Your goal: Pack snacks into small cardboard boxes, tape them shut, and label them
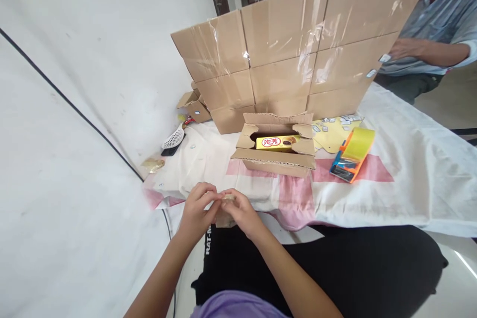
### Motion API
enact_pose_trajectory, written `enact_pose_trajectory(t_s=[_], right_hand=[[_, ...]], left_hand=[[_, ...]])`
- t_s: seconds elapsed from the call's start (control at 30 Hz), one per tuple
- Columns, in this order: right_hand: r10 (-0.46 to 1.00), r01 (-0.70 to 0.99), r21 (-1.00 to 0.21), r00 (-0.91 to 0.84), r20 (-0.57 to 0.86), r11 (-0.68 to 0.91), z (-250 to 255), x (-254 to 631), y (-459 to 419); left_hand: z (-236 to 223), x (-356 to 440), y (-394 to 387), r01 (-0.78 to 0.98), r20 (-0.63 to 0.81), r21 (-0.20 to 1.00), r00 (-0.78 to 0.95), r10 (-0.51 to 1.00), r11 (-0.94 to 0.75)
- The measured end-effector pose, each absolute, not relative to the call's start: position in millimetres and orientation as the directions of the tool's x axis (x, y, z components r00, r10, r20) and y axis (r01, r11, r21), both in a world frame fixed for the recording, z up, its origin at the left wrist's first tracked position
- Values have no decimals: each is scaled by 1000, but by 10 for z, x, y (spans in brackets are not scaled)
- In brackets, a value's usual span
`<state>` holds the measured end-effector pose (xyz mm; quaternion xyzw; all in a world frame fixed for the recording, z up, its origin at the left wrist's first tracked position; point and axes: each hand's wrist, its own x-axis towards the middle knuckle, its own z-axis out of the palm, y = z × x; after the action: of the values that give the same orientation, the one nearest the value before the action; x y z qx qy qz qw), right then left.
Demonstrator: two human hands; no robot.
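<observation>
Over my lap, at the table's near edge, my left hand (pixel 198 210) and my right hand (pixel 243 212) meet with fingertips pinched together. Between them is a small, crumpled, translucent tan packet (pixel 225 218), which looks like a plastic bag. My fingers cover most of its top, so its contents cannot be made out. Beyond my hands stands an open cardboard box (pixel 276 165) with its flaps spread. Inside it lies a yellow printed carton (pixel 275 143) with red lettering.
An orange and blue tape dispenser (pixel 352 155) with yellow tape lies right of the box. Yellow sheets with small labels (pixel 337 133) are behind it. A taped stack of cardboard boxes (pixel 283 44) rises at the back. A white perforated basket (pixel 173 137) lies left. A person (pixel 439 35) sits at the right.
</observation>
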<state>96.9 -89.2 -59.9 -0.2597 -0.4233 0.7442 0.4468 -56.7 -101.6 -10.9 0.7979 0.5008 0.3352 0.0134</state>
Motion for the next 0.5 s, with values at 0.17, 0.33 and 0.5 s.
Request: enact_pose_trajectory(t_s=[0.17,0.33,0.5], right_hand=[[911,-498,-834,-413,-11,-236,-681,1029,-849],[883,-537,-790,-468,-12,-295,-741,1088,-809],[885,-561,-798,-459,78,-220,-730,1133,-795]], left_hand=[[-109,-483,-1042,837,423,203,393,817,-508],[-55,-481,-1044,764,207,446,418,884,-466],[-110,-466,-1005,770,144,582,220,965,-262]])
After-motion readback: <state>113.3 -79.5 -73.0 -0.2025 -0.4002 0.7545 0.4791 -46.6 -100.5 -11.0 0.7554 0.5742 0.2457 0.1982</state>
